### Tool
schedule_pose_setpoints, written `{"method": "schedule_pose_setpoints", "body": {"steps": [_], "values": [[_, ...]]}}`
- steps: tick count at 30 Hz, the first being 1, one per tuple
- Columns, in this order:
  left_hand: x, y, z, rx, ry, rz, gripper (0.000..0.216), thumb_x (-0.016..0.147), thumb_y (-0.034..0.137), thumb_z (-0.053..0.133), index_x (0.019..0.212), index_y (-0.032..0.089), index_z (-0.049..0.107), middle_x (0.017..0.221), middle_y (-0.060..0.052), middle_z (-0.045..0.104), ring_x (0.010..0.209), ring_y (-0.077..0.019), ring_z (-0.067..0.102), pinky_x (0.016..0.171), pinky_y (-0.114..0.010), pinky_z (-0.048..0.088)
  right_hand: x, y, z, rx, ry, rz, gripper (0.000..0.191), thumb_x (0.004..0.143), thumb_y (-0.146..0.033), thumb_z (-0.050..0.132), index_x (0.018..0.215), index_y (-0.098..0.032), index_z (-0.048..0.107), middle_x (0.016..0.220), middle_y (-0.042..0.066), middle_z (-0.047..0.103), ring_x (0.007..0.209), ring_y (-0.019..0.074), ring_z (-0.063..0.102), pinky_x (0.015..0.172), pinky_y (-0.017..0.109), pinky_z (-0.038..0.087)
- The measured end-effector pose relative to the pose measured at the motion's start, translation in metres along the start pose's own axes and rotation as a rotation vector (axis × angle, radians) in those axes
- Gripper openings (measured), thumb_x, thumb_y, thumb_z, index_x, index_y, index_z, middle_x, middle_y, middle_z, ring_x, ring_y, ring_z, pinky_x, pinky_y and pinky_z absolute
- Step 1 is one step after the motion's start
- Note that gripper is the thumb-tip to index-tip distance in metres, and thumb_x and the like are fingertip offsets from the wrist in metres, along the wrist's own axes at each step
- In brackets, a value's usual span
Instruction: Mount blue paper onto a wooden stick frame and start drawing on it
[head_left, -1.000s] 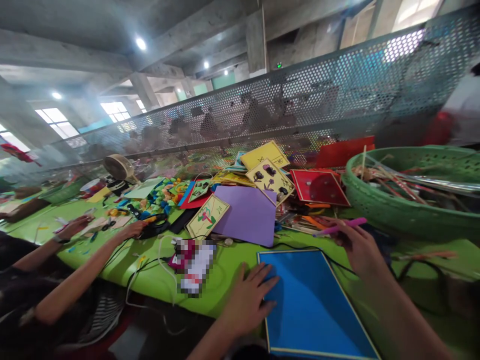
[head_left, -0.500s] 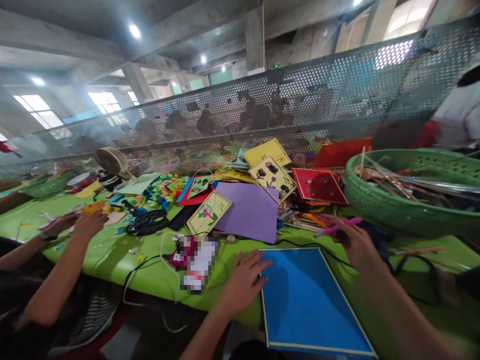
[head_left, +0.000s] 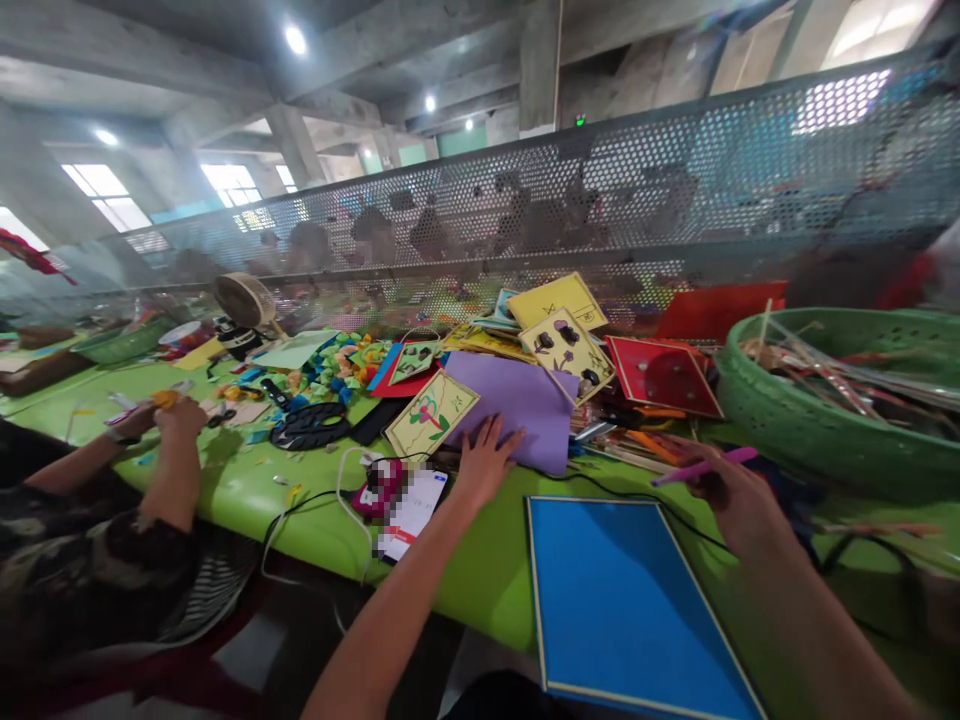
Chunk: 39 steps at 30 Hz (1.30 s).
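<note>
My left hand (head_left: pixel 484 461) reaches forward, its fingers spread flat on the near edge of a purple sheet (head_left: pixel 525 398). My right hand (head_left: pixel 735 498) is closed on a pink pen (head_left: pixel 701 467) that points left, just past the far right corner of a blue card with a pale border (head_left: pixel 630 600). The blue card lies flat at the table's near edge, with neither hand on it. A yellow card with a flower picture (head_left: pixel 431 413) lies beside the purple sheet, left of my left hand.
A green basket (head_left: pixel 810 420) of sticks stands at the right. Decorated cards (head_left: pixel 566 345) are piled behind the purple sheet before a perforated metal fence (head_left: pixel 675 190). A person's hands (head_left: pixel 161 420) work at the left. A phone and cables (head_left: pixel 397 495) lie nearby.
My left hand left the blue card and moved forward onto the purple sheet. My right hand keeps the pink pen. The person at the left drew both hands together.
</note>
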<state>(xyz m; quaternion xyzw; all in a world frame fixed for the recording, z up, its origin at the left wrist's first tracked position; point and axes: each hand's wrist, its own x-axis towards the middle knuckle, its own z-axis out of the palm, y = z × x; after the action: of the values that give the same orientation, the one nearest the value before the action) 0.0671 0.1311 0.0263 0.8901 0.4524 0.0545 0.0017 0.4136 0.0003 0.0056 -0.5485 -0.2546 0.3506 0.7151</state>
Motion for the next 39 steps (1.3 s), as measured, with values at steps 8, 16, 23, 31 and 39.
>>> {"method": "schedule_pose_setpoints", "body": {"steps": [8,16,23,31,39], "values": [[0.031,-0.006,0.002,-0.036,0.027,-0.085,0.072,0.106,0.017,0.054,0.174,0.036,0.039,0.188,-0.009,0.019,0.174,-0.0368,0.016,0.130,-0.078,0.029,0.000,-0.003,-0.002,-0.023,0.002,0.014,0.042,0.059,-0.059,0.097,0.075,-0.022,0.086,0.075,0.009,0.072,0.063,0.0179,0.049,0.055,0.036,0.036],[0.022,0.003,-0.005,-0.080,0.038,-0.094,0.073,0.098,0.016,0.062,0.169,0.027,0.051,0.187,-0.012,0.018,0.173,-0.0367,0.019,0.136,-0.070,0.023,-0.001,-0.006,-0.004,-0.017,0.001,0.021,0.046,0.062,-0.060,0.095,0.084,-0.020,0.089,0.075,0.008,0.072,0.064,0.0184,0.051,0.055,0.037,0.036],[0.006,0.008,-0.011,-0.130,0.046,-0.054,0.074,0.095,0.006,0.057,0.165,0.030,0.054,0.185,-0.010,0.030,0.172,-0.0328,0.025,0.137,-0.067,0.022,-0.002,-0.006,-0.002,-0.018,0.000,0.019,0.039,0.066,-0.056,0.093,0.081,-0.021,0.087,0.075,0.009,0.073,0.063,0.0184,0.051,0.055,0.037,0.036],[-0.014,0.031,-0.013,-0.361,0.183,0.029,0.057,0.103,0.010,0.055,0.155,0.029,0.064,0.174,-0.009,0.050,0.166,-0.0307,0.040,0.138,-0.064,0.024,-0.004,-0.007,0.004,-0.036,-0.044,-0.022,0.042,0.061,-0.058,0.097,0.075,-0.020,0.084,0.080,0.011,0.077,0.063,0.0176,0.054,0.050,0.033,0.037],[-0.023,0.069,-0.014,-0.721,0.242,0.226,0.038,0.112,0.029,0.055,0.147,0.026,0.070,0.144,-0.008,0.077,0.133,-0.0274,0.072,0.119,-0.047,0.054,-0.022,-0.026,0.021,-0.062,-0.148,-0.033,0.046,0.060,-0.063,0.097,0.079,-0.023,0.084,0.083,0.009,0.080,0.063,0.0165,0.059,0.051,0.030,0.045]]}}
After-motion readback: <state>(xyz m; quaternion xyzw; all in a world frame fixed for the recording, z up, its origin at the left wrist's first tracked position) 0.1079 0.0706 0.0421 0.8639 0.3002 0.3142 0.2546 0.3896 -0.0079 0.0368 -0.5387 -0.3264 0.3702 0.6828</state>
